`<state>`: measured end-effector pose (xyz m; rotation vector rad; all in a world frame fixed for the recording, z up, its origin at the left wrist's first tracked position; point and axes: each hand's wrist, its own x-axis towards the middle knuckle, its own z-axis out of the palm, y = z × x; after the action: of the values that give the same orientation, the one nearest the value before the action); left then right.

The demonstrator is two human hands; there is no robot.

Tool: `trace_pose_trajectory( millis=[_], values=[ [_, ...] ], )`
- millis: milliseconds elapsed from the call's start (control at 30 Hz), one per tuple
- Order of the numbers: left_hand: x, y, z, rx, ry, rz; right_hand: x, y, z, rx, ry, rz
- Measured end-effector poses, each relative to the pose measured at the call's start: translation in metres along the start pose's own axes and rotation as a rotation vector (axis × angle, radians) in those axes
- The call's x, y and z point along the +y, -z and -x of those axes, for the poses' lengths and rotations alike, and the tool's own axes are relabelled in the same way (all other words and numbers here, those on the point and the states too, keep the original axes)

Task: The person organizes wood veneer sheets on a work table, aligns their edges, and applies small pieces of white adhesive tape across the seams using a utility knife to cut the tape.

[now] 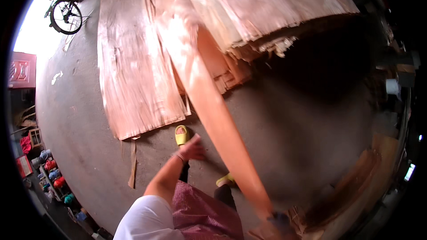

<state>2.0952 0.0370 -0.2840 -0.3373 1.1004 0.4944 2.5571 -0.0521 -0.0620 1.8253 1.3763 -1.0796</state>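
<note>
A long, narrow orange strip of wood veneer [218, 124] slants from the veneer stack down to the lower right. At its near end is my right hand [279, 222], which looks dark, perhaps gloved. It is blurred but appears closed around the strip's end. My left hand [192, 149] hangs free left of the strip, slightly blurred, fingers apart and holding nothing. Beyond it lies a left stack of pale pinkish veneer sheets [129, 71]. Farther right, another veneer stack [275, 4] stands higher, its front edge ragged.
A thin wood scrap [133, 164] lies on the concrete floor [71, 106]. My feet wear yellow slippers [181, 136]. Veneer pieces [347, 186] are piled at the lower right. Colourful spool-like items [55, 178] line the left side; a bicycle [66, 15] stands far left. Deep shadow covers the right.
</note>
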Motion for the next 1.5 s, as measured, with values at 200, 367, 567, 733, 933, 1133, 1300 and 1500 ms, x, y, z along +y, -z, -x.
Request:
trace_pose_trajectory(
  millis=[200,367,567,733,933,1133,1300,1500],
  values=[
    [0.011,-0.041,-0.041,-0.105,-0.428,0.193,0.136,-0.060,0.078,-0.066,-0.252,-0.150],
    [-0.093,-0.176,-0.050,-0.198,-0.334,0.194,0.190,-0.083,0.097,-0.021,-0.253,-0.321],
    [-0.213,-0.379,-0.072,-0.480,-0.285,0.328,0.245,-0.009,0.077,0.149,-0.115,-0.409],
    [-0.189,-0.581,-0.014,-0.507,-0.383,0.338,0.383,0.065,0.105,0.283,-0.260,-0.367],
    [-0.033,-0.755,0.029,-0.597,-0.658,0.290,0.646,0.108,0.233,0.374,-0.851,-0.141],
    [0.143,-0.963,0.078,-0.912,-0.974,0.113,0.792,0.171,0.282,0.246,-1.281,0.165],
    [0.319,-1.125,0.092,-0.893,-1.362,-0.096,0.872,0.377,0.163,0.768,-1.122,0.021],
    [0.476,-1.285,0.148,-0.325,-1.923,-0.264,0.965,0.661,-0.025,1.075,-0.880,0.075]
  ],
)
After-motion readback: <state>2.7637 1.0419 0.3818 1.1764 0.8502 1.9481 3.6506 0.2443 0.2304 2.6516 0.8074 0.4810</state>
